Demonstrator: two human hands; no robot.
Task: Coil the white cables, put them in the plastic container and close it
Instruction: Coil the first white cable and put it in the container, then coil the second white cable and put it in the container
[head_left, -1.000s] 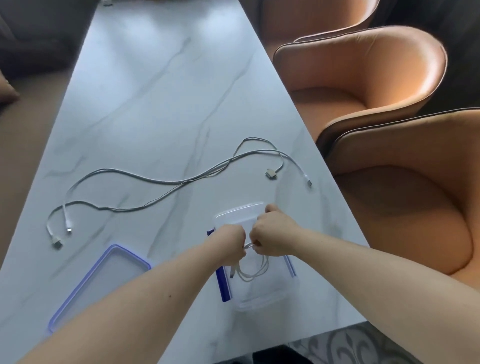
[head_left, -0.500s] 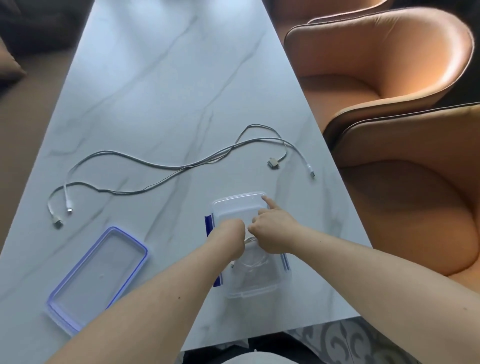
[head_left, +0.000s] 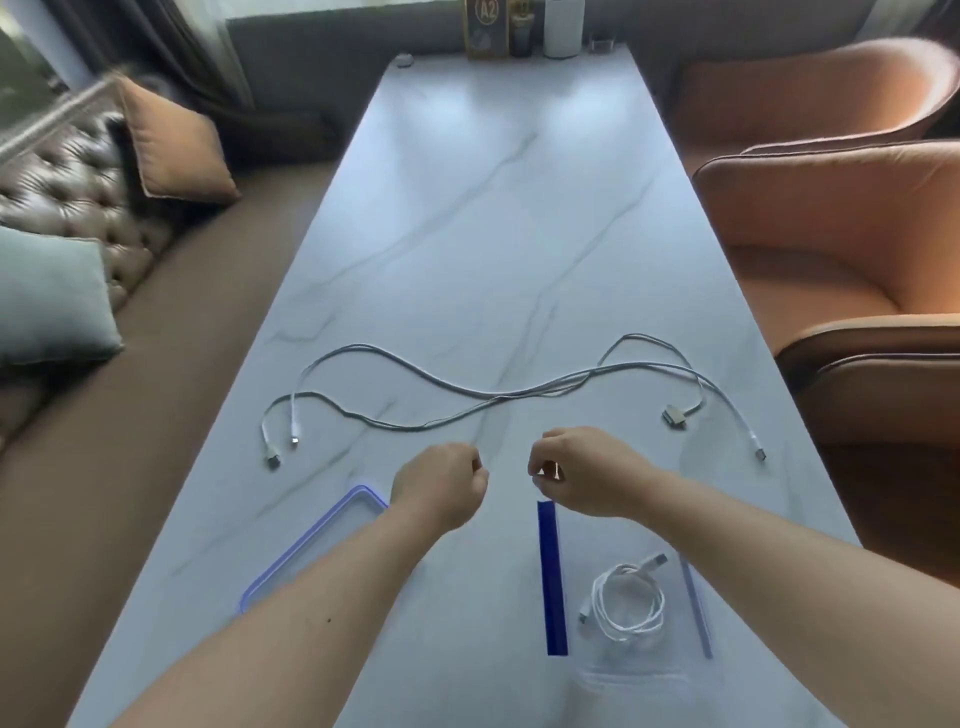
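Observation:
One coiled white cable (head_left: 627, 597) lies inside the clear plastic container (head_left: 551, 577) with blue clips at the near right of the table. Two long white cables (head_left: 467, 395) lie stretched and crossed over the middle of the marble table, their plugs at the left (head_left: 272, 460) and right (head_left: 673, 417). My left hand (head_left: 441, 483) and my right hand (head_left: 582, 467) hover just short of those cables, above the container, fingers curled, holding nothing. The container's blue-rimmed lid (head_left: 311, 540) lies flat at the near left, partly under my left forearm.
Two orange armchairs (head_left: 831, 234) stand close along the table's right edge. A brown bench with cushions (head_left: 171, 140) runs along the left. A box and bottles (head_left: 519, 26) stand at the table's far end.
Both hands have left the container and risen forward towards the loose cables, leaving the coiled cable inside. The view has tilted up and shows more of the table.

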